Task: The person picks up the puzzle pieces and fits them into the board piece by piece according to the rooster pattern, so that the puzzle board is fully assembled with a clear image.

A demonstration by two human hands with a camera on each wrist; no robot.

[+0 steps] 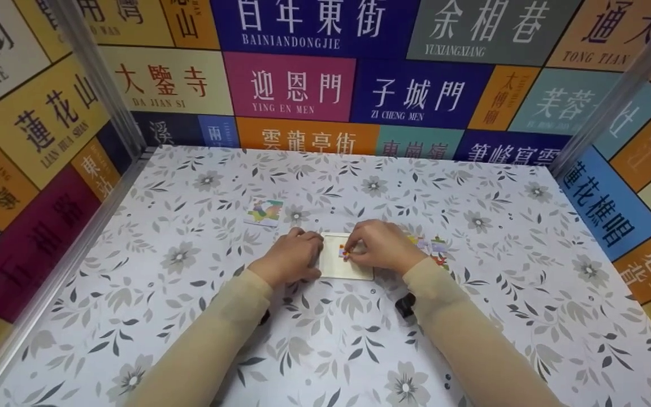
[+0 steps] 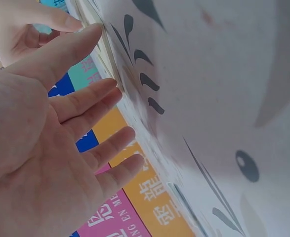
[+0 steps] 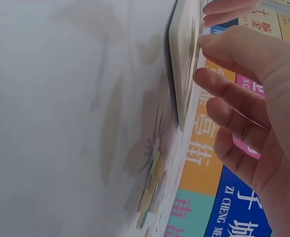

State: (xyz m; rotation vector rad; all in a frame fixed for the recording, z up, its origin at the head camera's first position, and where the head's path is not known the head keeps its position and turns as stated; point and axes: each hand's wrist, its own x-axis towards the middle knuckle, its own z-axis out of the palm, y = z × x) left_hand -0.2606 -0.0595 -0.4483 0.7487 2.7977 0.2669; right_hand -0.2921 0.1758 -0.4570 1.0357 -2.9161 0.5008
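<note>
The right hand (image 1: 385, 244) pinches 1 puzzle piece (image 1: 341, 250) over a shallow tray (image 1: 331, 268), the left hand (image 1: 290, 257) spread at its edge.

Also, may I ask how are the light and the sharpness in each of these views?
Head view: fairly even light, no strong glare on the tray, though the puzzle piece in the grip of the right hand is too small to read; left wrist view: the floral tabletop looks greyish; right wrist view: the nearby print is blurred, and dark shadow edges the tray.
</note>
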